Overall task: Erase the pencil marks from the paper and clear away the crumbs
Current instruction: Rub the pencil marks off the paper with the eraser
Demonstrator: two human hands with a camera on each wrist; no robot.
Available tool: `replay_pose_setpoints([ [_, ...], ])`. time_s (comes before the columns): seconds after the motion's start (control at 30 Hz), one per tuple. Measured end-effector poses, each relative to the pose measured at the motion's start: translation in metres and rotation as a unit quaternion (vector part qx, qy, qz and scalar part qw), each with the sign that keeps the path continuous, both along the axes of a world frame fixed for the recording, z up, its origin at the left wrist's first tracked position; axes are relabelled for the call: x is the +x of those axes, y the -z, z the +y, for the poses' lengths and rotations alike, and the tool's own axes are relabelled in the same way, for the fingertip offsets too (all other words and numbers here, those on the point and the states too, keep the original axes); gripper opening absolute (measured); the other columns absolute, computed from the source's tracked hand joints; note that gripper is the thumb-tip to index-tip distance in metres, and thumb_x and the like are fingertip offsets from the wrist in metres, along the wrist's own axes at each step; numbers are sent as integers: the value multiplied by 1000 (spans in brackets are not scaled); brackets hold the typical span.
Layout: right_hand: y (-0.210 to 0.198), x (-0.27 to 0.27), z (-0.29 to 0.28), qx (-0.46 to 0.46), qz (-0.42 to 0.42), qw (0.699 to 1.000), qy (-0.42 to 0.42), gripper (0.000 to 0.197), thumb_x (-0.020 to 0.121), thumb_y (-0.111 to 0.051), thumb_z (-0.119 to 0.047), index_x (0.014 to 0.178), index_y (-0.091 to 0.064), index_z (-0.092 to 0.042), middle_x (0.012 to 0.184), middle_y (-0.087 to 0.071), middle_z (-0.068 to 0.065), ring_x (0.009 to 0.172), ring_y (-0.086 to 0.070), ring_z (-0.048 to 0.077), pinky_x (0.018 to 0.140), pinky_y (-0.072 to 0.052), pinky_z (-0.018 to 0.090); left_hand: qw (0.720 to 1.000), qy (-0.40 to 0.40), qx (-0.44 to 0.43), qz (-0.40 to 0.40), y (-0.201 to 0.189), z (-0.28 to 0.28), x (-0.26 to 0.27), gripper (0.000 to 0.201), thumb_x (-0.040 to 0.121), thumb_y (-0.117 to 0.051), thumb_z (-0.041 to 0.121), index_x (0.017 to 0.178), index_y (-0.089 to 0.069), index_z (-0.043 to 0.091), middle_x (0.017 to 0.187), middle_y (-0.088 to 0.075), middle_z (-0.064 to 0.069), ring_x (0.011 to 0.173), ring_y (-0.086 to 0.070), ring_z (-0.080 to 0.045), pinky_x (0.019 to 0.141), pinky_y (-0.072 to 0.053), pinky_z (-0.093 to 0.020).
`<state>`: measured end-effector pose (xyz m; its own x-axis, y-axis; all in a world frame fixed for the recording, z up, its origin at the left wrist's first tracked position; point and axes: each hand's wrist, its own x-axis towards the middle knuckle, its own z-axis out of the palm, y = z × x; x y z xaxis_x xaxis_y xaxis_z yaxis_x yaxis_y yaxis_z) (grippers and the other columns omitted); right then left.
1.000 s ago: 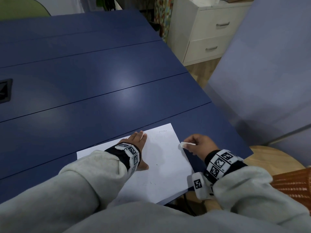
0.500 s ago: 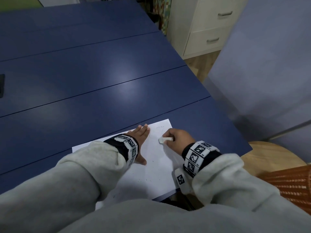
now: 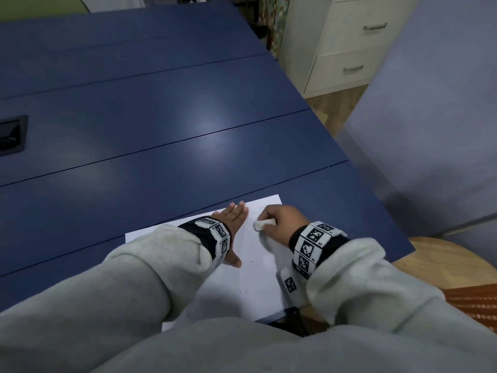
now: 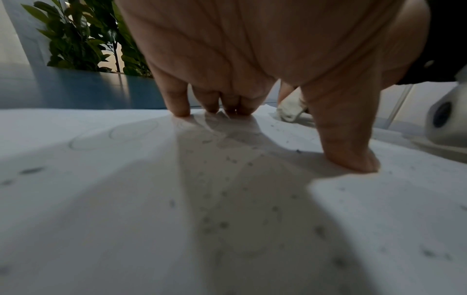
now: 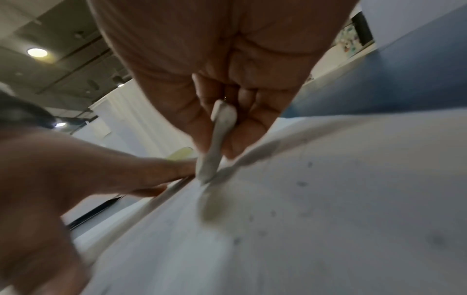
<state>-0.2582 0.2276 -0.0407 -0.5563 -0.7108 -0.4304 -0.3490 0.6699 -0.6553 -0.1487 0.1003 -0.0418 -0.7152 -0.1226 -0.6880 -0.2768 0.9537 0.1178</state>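
We see the left hand (image 3: 233,224) flat on the white paper (image 3: 250,286), fingers straight and thumb splayed, pressing the sheet onto the blue table (image 3: 161,146); the right hand (image 3: 282,224) sits just beside it, fingers curled and pinching a white eraser (image 3: 262,224) whose lower end touches the paper near its far right corner. Dark crumbs (image 4: 223,224) speckle the sheet, faint pencil ovals (image 4: 113,135) show in the left wrist view, the writing near the far corner is too small for us to read, and both sleeves hide the paper's near part.
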Motion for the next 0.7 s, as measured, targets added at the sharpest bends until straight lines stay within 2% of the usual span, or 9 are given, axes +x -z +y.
replay_pose_setpoints([
  [0.1, -1, 14, 6, 60, -4, 992, -110, 3, 79, -68, -27, 77, -66, -29, 90, -67, -12, 84, -63, 8, 74, -52, 23, 1000, 3, -3, -4, 1, -1, 1, 123, 78, -71, 52, 149, 20, 8, 157, 25, -6, 146, 18, -24, 119, -4, -40],
  [0.17, -3, 16, 8, 75, -9, 987, -143, 1, 80, -67, -30, 81, -67, -30, 94, -67, -12, 84, -61, 7, 71, -49, 20, 1000, 4, -1, -5, 1, 0, 0, 123, 78, -71, 52, 149, 20, 8, 157, 25, -6, 146, 18, -24, 118, -3, -40],
  [0.23, -4, 10, 5, 65, 0, 990, -127, 5, 80, -68, -30, 84, -68, -29, 95, -67, -12, 85, -61, 7, 72, -49, 20, 1000, 2, 2, -2, 1, -1, 1, 123, 78, -71, 52, 149, 20, 9, 157, 25, -6, 146, 19, -24, 118, -3, -40],
  [0.37, -3, 6, 3, 26, -10, 998, -58, 5, 78, -72, -28, 78, -67, -27, 84, -65, -13, 79, -59, 5, 72, -48, 21, 1000, 5, -1, -1, 3, -2, 0, 123, 78, -70, 53, 149, 20, 8, 157, 25, -6, 146, 19, -24, 118, -3, -40],
  [0.43, -2, 12, 10, 42, -22, 994, -94, 4, 79, -71, -28, 79, -67, -28, 88, -66, -12, 81, -60, 6, 73, -49, 21, 1000, 4, 1, -1, 4, -2, 0, 124, 78, -71, 53, 149, 20, 9, 157, 26, -5, 146, 19, -24, 118, -3, -40],
  [0.5, -5, 14, 17, 67, -31, 987, -141, 5, 81, -71, -31, 79, -66, -29, 86, -65, -14, 80, -58, 5, 67, -45, 15, 1000, 4, 2, -2, 5, -3, 1, 124, 77, -71, 54, 149, 21, 10, 157, 26, -5, 146, 19, -23, 118, -2, -40],
  [0.57, -8, 9, 18, 78, -14, 986, -144, 6, 81, -70, -30, 79, -65, -30, 82, -61, -15, 78, -55, 4, 64, -40, 15, 1000, 3, 4, 0, 5, -3, 1, 124, 78, -71, 53, 149, 21, 10, 157, 26, -5, 146, 19, -23, 118, -3, -40],
  [0.7, -5, 0, 17, 38, 32, 998, -48, 4, 81, -66, -21, 84, -68, -22, 88, -65, -11, 86, -59, 9, 75, -47, 22, 1000, 5, 0, 3, 4, -1, 1, 123, 78, -70, 53, 149, 20, 9, 157, 26, -5, 146, 19, -24, 118, -3, -41],
])
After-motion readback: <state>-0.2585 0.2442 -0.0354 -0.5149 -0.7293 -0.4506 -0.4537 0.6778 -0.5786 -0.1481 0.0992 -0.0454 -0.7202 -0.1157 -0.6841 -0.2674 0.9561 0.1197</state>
